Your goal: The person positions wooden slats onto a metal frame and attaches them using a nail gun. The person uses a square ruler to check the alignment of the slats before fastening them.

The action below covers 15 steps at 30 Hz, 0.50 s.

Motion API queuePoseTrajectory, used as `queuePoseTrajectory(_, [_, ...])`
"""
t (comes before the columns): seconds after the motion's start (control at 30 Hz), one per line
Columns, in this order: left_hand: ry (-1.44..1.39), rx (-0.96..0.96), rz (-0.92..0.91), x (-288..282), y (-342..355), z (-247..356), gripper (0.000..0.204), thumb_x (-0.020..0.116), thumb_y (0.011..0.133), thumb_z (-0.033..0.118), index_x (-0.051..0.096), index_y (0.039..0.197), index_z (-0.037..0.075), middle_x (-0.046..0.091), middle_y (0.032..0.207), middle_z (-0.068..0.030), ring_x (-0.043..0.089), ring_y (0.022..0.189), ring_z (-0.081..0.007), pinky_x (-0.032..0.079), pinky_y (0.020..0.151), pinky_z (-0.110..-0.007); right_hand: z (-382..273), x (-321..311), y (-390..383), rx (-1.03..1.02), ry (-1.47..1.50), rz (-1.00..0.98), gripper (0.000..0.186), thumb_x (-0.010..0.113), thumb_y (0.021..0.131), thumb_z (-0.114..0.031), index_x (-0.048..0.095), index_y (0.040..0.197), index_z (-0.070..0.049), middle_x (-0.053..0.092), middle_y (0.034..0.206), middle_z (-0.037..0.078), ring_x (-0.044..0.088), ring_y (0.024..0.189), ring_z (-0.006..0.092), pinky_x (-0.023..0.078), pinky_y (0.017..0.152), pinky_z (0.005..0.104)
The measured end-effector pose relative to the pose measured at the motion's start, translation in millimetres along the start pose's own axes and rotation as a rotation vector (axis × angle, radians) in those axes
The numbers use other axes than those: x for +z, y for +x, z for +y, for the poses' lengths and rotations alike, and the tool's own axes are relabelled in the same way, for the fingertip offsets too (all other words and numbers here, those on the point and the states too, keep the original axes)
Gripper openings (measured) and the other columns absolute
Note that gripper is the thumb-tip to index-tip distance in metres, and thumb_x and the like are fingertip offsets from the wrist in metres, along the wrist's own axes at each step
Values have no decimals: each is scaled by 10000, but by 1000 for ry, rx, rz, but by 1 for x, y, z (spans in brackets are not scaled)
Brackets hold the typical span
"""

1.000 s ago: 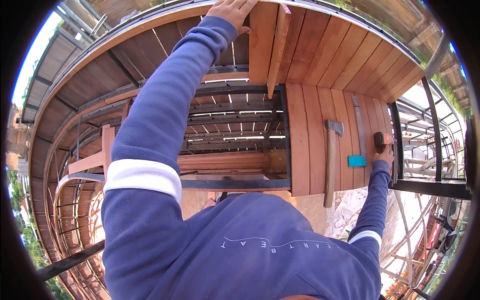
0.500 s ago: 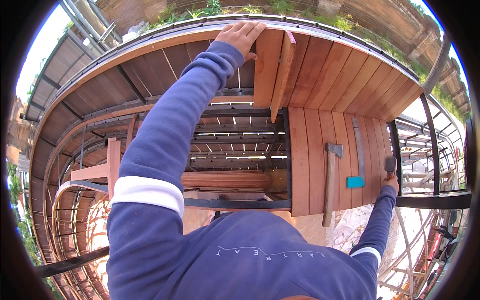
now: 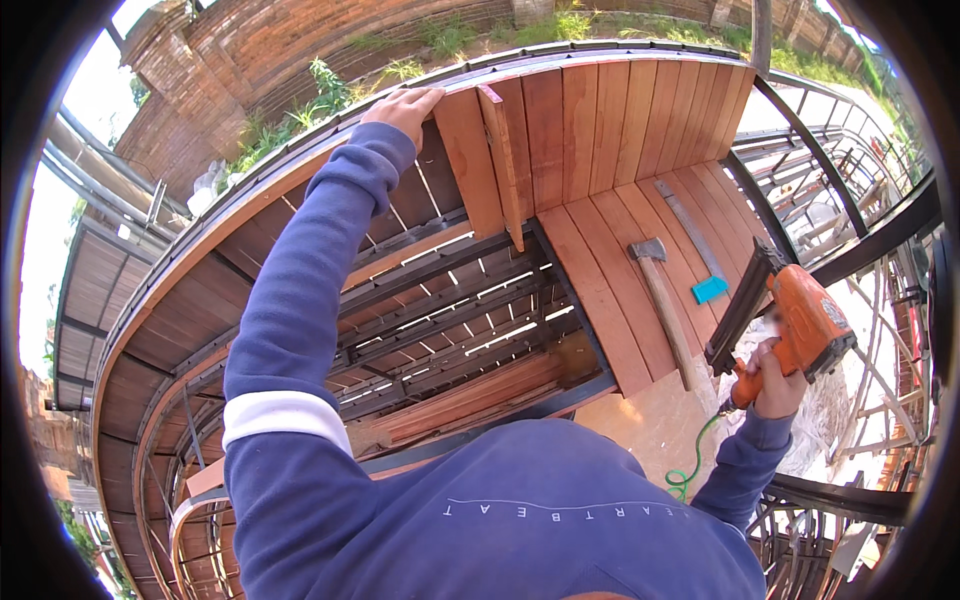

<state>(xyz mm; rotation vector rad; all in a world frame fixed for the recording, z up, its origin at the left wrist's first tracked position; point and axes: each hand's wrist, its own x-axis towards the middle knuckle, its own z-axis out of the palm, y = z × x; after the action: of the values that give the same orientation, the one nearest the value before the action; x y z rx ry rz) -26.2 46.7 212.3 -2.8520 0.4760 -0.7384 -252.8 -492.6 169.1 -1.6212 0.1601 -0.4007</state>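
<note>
Backrest boards (image 3: 600, 130) and seat boards (image 3: 600, 280) form closed rows on the right-hand section of the bench; this portion appears done, although fastening cannot be confirmed from this view. Left of these rows, the dark metal frame (image 3: 568, 285) is exposed across the seat opening, and the curved back lacks matching reddish boards; covering for this portion appears to be left.

Left hand (image 3: 402, 112): placed at the top edge of the back, fingers over the rim, beside the upper corner of the end board (image 3: 468, 160). Whether it grips or only presses cannot be told. A projecting board (image 3: 503, 165) stands on edge between the end board and the row.

Right hand (image 3: 775, 385): wrapped around the handle of the orange nail gun (image 3: 812, 320), which is held near the seat's right end, well apart from the end board. Fixing of the end board seems outstanding.

Hatchet (image 3: 668, 312) and teal-handled square (image 3: 710, 290): lying on the seat boards.
</note>
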Motion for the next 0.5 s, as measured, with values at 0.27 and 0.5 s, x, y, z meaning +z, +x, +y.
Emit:
queuePoseTrajectory(0.27, [-129,-45,-113,-7,9,-1,597,469,844,-43,526,1398,171,549,1396,-89,505,1293,-269,412,1089,-362,-10,170,-43,43,286,-322,279,606,883,-3,557,1155,33,600,802,59,571,681,125,489,639,291])
queuePoseTrajectory(0.5, [-217,91,185,6,-1,-16,561,532,746,-17,645,1264,165,645,1268,-54,574,1176,-272,447,1038,-391,17,281,-28,-194,99,-328,182,696,805,-97,674,947,15,680,758,63,634,692,134,494,638,318])
